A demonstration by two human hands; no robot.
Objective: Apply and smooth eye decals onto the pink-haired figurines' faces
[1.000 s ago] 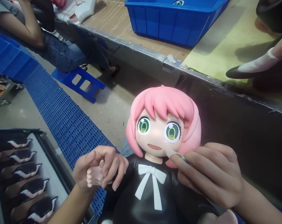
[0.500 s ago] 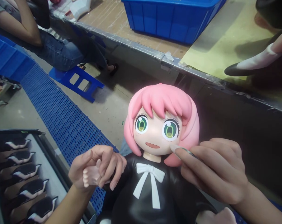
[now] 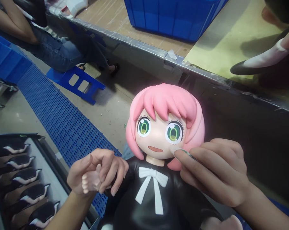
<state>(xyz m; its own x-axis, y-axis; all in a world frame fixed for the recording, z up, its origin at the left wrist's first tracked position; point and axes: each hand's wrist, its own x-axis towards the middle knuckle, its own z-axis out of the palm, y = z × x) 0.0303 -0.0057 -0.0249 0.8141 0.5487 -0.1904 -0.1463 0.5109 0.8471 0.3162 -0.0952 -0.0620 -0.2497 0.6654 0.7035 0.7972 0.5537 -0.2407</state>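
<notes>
A large doll (image 3: 159,127) with pink hair, green eyes, a black dress and a white bow lies on my lap, face up. My left hand (image 3: 96,174) is closed around the doll's small hand (image 3: 89,182) at lower left. My right hand (image 3: 213,172) is closed in a pinch on a thin dark tool (image 3: 186,154), whose tip touches the doll's cheek below its right-side eye.
A black tray (image 3: 51,159) of several black-and-white doll parts sits at lower left. Blue slatted flooring (image 3: 55,111) and a blue stool (image 3: 75,83) lie beyond. A seated person (image 3: 51,48) is at upper left. A workbench edge (image 3: 159,57) carries a blue bin (image 3: 173,19).
The doll and both hands have shifted slightly up and left in view. The tool tip moved a little along the cheek. Grips are unchanged.
</notes>
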